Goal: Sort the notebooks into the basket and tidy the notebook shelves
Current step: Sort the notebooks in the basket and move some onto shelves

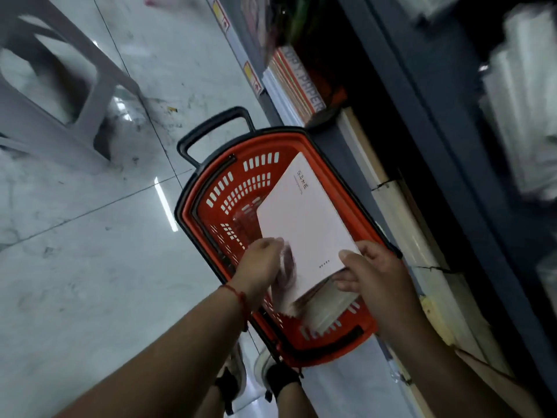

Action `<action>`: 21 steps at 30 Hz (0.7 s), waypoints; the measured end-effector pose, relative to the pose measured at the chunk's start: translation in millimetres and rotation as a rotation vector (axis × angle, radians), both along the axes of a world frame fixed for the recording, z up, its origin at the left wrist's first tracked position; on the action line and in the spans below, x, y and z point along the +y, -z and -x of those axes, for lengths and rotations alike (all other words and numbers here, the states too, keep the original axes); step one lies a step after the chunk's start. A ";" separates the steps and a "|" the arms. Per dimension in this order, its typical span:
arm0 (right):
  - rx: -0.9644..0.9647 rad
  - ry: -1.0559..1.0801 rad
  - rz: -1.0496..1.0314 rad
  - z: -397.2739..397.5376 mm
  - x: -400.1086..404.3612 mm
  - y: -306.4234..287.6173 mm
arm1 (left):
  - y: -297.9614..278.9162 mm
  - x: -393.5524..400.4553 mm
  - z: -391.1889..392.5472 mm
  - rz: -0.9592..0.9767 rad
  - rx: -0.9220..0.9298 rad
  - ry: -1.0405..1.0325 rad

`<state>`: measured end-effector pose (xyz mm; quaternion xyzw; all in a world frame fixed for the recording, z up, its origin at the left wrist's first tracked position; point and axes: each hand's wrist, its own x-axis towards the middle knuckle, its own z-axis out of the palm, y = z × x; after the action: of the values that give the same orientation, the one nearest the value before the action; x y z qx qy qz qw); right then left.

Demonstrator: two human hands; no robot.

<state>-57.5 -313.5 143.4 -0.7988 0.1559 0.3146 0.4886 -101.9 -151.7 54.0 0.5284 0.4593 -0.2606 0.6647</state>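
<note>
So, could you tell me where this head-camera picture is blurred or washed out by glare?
In the head view, motion blur smears the packets on the shelves at right and the left hand at the notebook; the right hand and basket rim are sharper. Bright streaks of glare lie on the floor, and the wide lens tilts the whole scene.

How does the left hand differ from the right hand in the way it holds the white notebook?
The right hand grips the white notebook at its near corner, thumb on the cover. The left hand holds the left edge, its fingers blurred. A red string circles only the left wrist. Both hold it over the red basket.
</note>
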 end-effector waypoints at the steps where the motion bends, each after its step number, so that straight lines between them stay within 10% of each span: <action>1: -0.011 0.008 -0.014 1.1 -2.4 -26.3 | -15.9 6.0 -1.4 -0.025 0.001 0.016; 13: -0.112 0.141 -0.132 58.5 20.5 -295.7 | -287.5 46.2 -3.8 0.294 -0.101 -0.469; 21: -0.076 0.307 -0.114 99.1 43.0 -378.7 | -390.3 53.8 34.3 0.156 -0.131 -0.172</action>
<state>-156.7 -270.4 522.1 -0.7478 0.2392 0.2143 0.5810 -136.2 -97.9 444.3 0.4498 0.4369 -0.2024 0.7522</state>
